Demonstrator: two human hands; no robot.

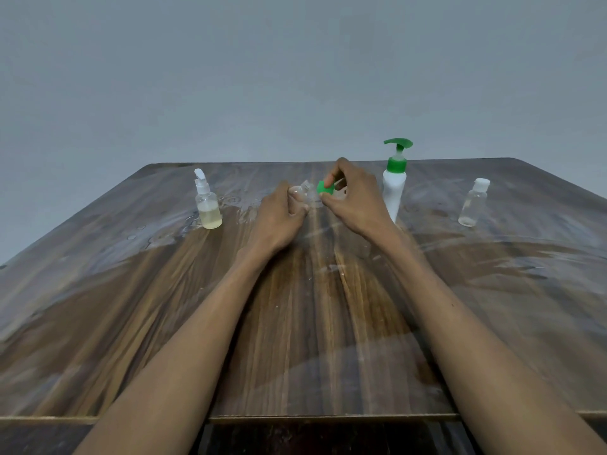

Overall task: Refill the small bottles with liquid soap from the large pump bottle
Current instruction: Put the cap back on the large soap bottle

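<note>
The left hand point(279, 211) is curling its fingers around a small clear bottle point(300, 192), which is tilting with its open neck toward the right, near the far middle of the wooden counter point(328, 323). The right hand point(353, 201) is pinching a green cap point(325, 187) between thumb and fingers, just beside that neck and apart from it by a narrow gap. Both hands are covering most of the bottle, so its level is impossible to tell.

Just behind the right hand, the large white pump bottle point(395, 187) is standing upright with its green pump head pointing left. Farther right, well apart, a clear flip-top bottle point(474, 203) is standing nearly empty. On the left side, a spray-top bottle point(207, 205) is standing partly filled with yellowish liquid. Wet smears and droplets are glistening across the far half of the counter around these bottles. A plain grey wall point(295, 77) is rising behind.
</note>
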